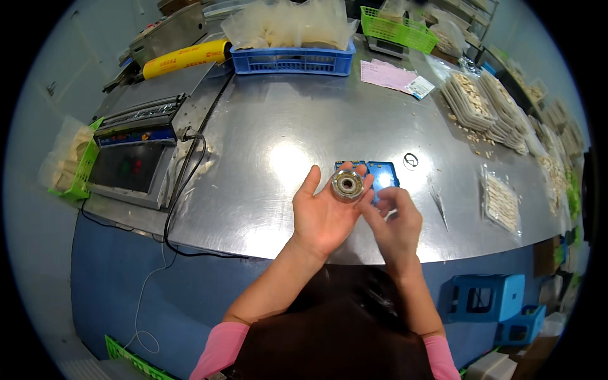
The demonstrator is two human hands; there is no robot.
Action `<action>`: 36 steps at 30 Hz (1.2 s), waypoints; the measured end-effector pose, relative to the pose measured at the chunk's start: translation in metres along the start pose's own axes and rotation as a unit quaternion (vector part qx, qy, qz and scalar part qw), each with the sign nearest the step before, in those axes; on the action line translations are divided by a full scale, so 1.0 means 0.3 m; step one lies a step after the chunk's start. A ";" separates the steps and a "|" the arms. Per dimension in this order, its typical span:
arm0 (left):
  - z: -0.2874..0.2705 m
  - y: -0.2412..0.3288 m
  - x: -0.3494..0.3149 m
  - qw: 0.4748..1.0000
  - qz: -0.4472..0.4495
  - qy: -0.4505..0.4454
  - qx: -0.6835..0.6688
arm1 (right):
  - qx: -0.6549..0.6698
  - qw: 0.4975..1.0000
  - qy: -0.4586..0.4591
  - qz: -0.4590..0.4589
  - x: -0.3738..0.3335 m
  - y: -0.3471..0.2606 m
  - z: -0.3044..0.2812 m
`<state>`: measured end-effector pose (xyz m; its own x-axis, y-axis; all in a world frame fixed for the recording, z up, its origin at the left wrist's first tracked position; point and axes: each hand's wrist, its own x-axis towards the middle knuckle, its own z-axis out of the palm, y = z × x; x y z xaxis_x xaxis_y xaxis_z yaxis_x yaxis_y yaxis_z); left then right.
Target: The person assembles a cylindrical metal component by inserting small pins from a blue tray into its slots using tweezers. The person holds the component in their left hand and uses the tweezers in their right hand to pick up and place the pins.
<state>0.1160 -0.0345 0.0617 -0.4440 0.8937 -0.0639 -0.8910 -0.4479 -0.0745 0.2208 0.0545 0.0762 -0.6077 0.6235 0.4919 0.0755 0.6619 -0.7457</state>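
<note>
A round metal ball bearing [348,185] with a centre hole rests on the fingers of my left hand [326,218]. That palm faces up, with the thumb held out to the side. Close against its fingertips is my right hand [398,225], thumb and forefinger pinched together; whatever is between them is too small or hidden to make out. Behind both hands lies an opened blue case [382,174] with small pieces along its left part, partly covered by my fingers. Tweezers [439,206] lie on the metal table [253,190] to the right, below a small dark ring-shaped item [410,161].
A film-wrapping machine [136,152] with a black cable stands at left. At the back are a blue crate [291,61] of bags, pink papers [389,77] and a green basket [399,30]. Stacked trays [468,101] and a bagged pack [501,201] lie right; blue stools [487,297] stand below.
</note>
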 end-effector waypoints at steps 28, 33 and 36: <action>0.042 -0.022 -0.033 0.999 -0.041 -0.024 0.025 | -0.041 0.976 0.014 -0.215 0.049 -0.062 0.002; 0.040 -0.020 -0.036 0.997 -0.053 -0.022 0.044 | -0.044 0.981 -0.005 -0.189 0.048 -0.045 0.025; 0.048 -0.009 -0.038 0.996 -0.066 -0.004 0.059 | -0.041 0.984 -0.028 -0.173 0.042 -0.038 0.010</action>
<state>0.1221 -0.0430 0.0770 -0.3218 0.9453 -0.0528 -0.9466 -0.3202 0.0365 0.2098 0.0534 0.0896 -0.6499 0.3332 0.6831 -0.0816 0.8630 -0.4985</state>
